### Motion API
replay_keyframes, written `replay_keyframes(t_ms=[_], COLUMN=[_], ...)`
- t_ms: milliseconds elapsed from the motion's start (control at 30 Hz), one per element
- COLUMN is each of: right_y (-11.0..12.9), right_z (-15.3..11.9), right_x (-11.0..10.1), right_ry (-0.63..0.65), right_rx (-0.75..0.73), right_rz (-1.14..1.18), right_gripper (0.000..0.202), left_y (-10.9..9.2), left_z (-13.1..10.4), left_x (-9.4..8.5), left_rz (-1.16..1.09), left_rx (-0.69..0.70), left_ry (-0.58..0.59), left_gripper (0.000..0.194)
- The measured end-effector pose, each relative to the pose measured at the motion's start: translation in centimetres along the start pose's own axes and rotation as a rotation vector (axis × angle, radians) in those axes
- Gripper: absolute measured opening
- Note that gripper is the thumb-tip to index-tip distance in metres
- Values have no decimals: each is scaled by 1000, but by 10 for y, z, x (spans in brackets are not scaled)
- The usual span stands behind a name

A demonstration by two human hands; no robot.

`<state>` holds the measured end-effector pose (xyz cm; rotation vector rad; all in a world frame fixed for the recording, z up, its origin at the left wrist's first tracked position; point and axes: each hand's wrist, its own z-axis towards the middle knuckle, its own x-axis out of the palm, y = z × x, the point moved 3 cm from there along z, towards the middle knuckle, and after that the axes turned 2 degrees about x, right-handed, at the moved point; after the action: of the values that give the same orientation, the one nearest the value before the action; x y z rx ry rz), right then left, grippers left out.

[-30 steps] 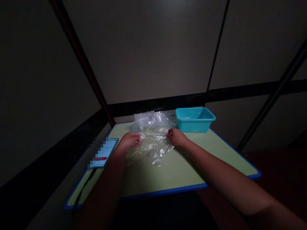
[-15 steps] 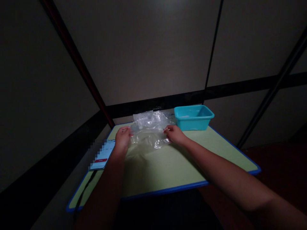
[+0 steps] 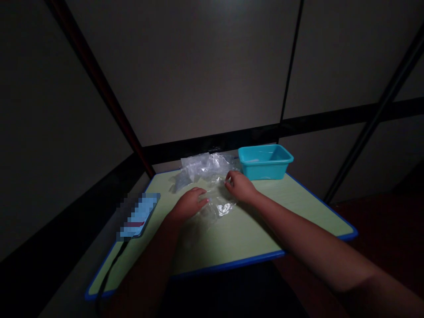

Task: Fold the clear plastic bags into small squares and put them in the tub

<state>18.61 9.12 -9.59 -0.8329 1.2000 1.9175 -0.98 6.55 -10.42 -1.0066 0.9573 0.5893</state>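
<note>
A clear plastic bag (image 3: 222, 207) lies crinkled on the table between my two hands. My right hand (image 3: 240, 186) pinches its upper right part between thumb and fingertips. Over the bag's left side, my left hand (image 3: 191, 203) has its thumb apart from its stretched fingers; it rests against the plastic without a visible grip. Just beyond the hands is a pile of more clear plastic bags (image 3: 208, 163), loosely heaped at the table's back edge.
A turquoise plastic basket (image 3: 265, 171) stands at the back right, with something pale inside. A phone (image 3: 139, 216), partly pixelated, lies at the left edge with a dark strap (image 3: 111, 269). The pale green table (image 3: 228, 251) has a blue rim; wall panels rise behind.
My left hand has let go of the bag's left edge and moved right and slightly nearer, its fingers opening. The bag has bunched toward the right hand, which stays nearly in place.
</note>
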Motion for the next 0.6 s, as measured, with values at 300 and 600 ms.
replay_keyframes(t_ms=[300, 600], right_y=[22, 24], right_z=[-16, -19], right_x=[16, 17], right_ry=[429, 437], right_rx=[-271, -256], right_rz=[463, 475], right_gripper=[24, 26], left_y=[8, 8], left_z=[-10, -11], left_x=[11, 17], left_rz=[154, 252], left_rx=[-125, -137], left_ry=[435, 522], left_gripper=[98, 117])
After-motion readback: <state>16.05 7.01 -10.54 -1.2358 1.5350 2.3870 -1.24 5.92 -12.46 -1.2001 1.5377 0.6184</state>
